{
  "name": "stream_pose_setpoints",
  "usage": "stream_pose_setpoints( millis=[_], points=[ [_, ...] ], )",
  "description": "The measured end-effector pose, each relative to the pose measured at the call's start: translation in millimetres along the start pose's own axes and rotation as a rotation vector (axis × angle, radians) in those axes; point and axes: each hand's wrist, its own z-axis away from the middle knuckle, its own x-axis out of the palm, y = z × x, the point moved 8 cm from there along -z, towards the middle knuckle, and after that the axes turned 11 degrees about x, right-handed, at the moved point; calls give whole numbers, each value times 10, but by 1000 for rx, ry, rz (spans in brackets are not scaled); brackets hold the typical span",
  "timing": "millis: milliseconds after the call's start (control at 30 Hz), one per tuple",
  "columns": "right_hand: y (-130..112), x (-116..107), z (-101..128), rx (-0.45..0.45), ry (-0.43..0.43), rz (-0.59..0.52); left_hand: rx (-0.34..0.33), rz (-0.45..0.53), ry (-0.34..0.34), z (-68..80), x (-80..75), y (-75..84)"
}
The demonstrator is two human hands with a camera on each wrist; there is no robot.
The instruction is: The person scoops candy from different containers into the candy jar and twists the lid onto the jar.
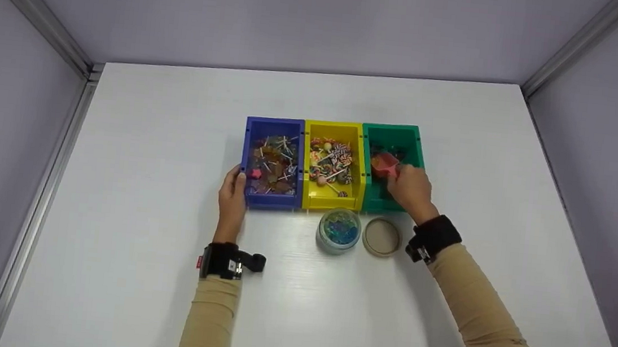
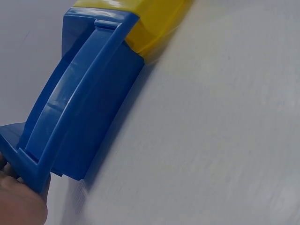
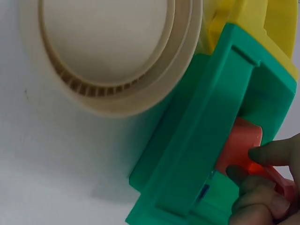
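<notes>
In the head view my right hand (image 1: 412,189) holds a small red scoop (image 1: 384,165) inside the green bin (image 1: 385,206). Thumb and fingers curl round the scoop's handle in the right wrist view, and something orange shows in its bowl. Dark pieces (image 1: 396,151) lie in that bin, partly hidden by the hand and scoop. My left hand (image 1: 231,203) grips the outer side wall of the blue bin (image 1: 272,199), thumb at its rim (image 2: 40,180). Small stick pieces and a pink star (image 1: 255,173) fill the blue bin.
Between them stands the yellow bin (image 1: 330,203), with lollipop-like pieces (image 1: 338,159). In front are an uncapped clear jar (image 1: 338,232) with blue-green pieces inside and a round beige lid (image 1: 382,237) lying beside it. Walls enclose the white table (image 1: 296,308) at the back and sides.
</notes>
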Motion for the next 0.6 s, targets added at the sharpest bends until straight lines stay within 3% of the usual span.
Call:
stream_pose_setpoints(
  millis=[233, 600],
  points=[
    [-43, 50, 25, 32, 68, -11, -4, -16, 0, 3, -9, -1],
    [-38, 114, 17, 92, 98, -94, -12, 7, -1, 0, -6, -13]
  ],
)
